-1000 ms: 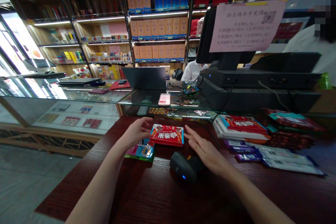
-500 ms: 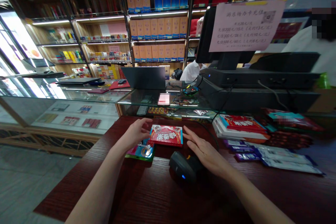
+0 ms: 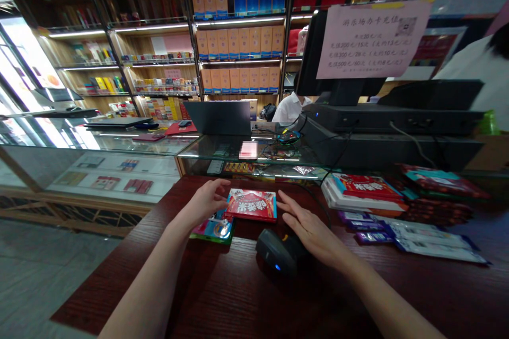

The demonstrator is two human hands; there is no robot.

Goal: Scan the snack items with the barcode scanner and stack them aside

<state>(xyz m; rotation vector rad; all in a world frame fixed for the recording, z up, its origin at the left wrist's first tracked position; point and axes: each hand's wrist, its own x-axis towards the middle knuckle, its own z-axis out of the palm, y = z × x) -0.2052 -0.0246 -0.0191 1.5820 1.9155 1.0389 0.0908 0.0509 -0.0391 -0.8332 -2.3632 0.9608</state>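
A flat red snack box [image 3: 252, 205] with white lettering lies on the dark wooden counter between my two hands. My left hand [image 3: 205, 202] is at its left edge, fingers curved and apart, holding nothing. On the other side, my right hand [image 3: 304, 225] stretches its fingers out beside the box's right edge, also holding nothing. Partly under the box's left corner is a colourful blister pack [image 3: 217, 228] with a green edge. A black barcode scanner [image 3: 276, 252], its blue light on, rests in front of the box, close to my right wrist.
To the right are stacked red-and-white boxes [image 3: 363, 190], purple wrapped bars [image 3: 369, 228] and silvery packets [image 3: 435, 241]. Behind them stands a monitor with a pink sign [image 3: 371, 37]. A laptop [image 3: 222, 117] sits on the glass display case [image 3: 191, 153]. Two people in white are behind the counter.
Both hands and the goods on the counter stay practically where they were. At the far right, the person in white has shifted slightly.
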